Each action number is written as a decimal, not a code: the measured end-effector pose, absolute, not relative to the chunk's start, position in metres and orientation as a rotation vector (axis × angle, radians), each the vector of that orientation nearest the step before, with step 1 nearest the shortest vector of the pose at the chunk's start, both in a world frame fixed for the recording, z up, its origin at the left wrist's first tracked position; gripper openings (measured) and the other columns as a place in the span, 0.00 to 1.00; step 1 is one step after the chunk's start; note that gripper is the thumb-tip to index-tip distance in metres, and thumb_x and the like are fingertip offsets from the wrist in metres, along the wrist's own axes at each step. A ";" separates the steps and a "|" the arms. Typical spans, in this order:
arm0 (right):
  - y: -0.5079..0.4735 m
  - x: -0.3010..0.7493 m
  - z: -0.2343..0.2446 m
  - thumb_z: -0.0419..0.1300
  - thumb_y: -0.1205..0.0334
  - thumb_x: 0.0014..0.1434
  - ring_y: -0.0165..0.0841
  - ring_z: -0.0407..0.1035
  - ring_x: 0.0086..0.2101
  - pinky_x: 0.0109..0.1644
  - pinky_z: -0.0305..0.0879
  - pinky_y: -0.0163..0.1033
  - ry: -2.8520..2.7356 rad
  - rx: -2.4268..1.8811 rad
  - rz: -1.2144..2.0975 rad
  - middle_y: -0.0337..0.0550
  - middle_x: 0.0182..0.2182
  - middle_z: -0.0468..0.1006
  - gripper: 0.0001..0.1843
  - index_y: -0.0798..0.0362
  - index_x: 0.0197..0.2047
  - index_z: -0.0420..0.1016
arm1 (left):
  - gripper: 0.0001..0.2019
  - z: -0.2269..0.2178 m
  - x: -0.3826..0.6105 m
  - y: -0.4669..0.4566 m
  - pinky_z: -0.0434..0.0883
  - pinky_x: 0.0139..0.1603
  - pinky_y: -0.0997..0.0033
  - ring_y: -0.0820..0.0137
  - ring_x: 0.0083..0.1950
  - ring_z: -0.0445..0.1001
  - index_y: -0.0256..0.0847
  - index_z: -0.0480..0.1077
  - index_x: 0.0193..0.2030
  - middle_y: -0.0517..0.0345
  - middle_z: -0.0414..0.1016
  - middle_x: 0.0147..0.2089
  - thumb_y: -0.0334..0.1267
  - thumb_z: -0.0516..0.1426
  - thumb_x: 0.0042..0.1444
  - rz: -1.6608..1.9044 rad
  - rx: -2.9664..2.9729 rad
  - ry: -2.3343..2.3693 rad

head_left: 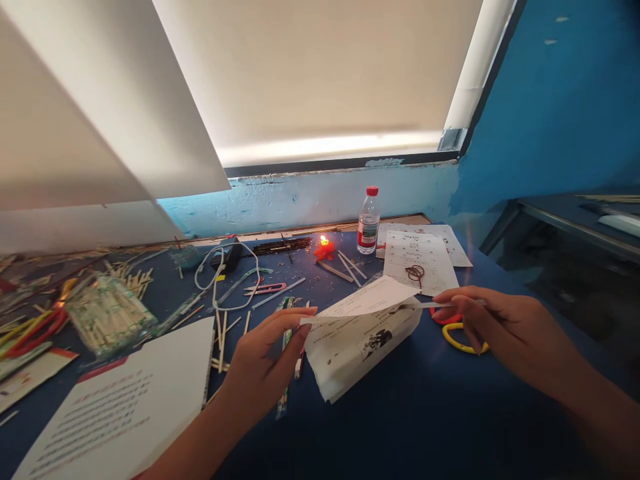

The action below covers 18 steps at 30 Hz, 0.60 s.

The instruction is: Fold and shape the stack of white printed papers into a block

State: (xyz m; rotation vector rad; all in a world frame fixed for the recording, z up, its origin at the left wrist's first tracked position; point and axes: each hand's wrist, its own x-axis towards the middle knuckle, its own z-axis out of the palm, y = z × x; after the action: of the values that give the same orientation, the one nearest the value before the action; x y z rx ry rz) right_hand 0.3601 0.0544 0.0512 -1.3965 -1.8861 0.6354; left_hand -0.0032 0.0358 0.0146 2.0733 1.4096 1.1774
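My left hand (273, 357) pinches the left edge of a folded printed paper (367, 340) between thumb and fingers. The paper bends over on itself above the blue table, showing text and a dark picture. My right hand (493, 327) is closed in a pinch on a thin whitish stick (434, 305), whose far end touches or lies just beside the paper's right edge. Scissors with red and yellow handles (463, 340) lie beneath my right fingers, their blades hidden by the paper.
A small flame burns on a red-orange candle (325, 250) near a water bottle (369, 223). Thin sticks, pink thread snips (267, 289), a white cable (217, 303) and a bag of sticks (110, 313) crowd the left. Printed sheets (420, 257) lie at the right back, an open booklet (120, 407) at the left front.
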 end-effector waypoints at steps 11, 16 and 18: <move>0.054 0.368 0.049 0.52 0.49 0.75 0.39 0.82 0.40 0.39 0.73 0.38 -2.114 -1.368 0.442 0.41 0.42 0.87 0.16 0.42 0.53 0.78 | 0.07 0.013 -0.004 0.037 0.78 0.52 0.65 0.61 0.54 0.82 0.49 0.78 0.44 0.54 0.85 0.53 0.37 0.58 0.69 1.194 2.079 1.377; 0.055 0.369 0.046 0.51 0.51 0.75 0.39 0.81 0.38 0.36 0.71 0.38 -2.161 -1.374 0.337 0.42 0.41 0.86 0.15 0.44 0.53 0.77 | 0.06 0.012 -0.004 0.036 0.77 0.53 0.66 0.62 0.55 0.82 0.48 0.78 0.45 0.55 0.84 0.53 0.36 0.58 0.68 1.198 2.065 1.365; 0.055 0.369 0.045 0.51 0.51 0.75 0.39 0.81 0.37 0.35 0.71 0.38 -2.166 -1.383 0.311 0.41 0.40 0.86 0.15 0.44 0.52 0.76 | 0.07 0.011 -0.004 0.036 0.78 0.52 0.67 0.61 0.57 0.81 0.49 0.78 0.45 0.55 0.84 0.54 0.36 0.58 0.68 1.188 2.050 1.358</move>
State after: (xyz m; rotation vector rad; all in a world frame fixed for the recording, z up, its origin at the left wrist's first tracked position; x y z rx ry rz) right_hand 0.3689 0.0551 0.0449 -1.3825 -2.1659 0.3108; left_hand -0.0041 0.0362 0.0115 2.0500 1.3580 1.1885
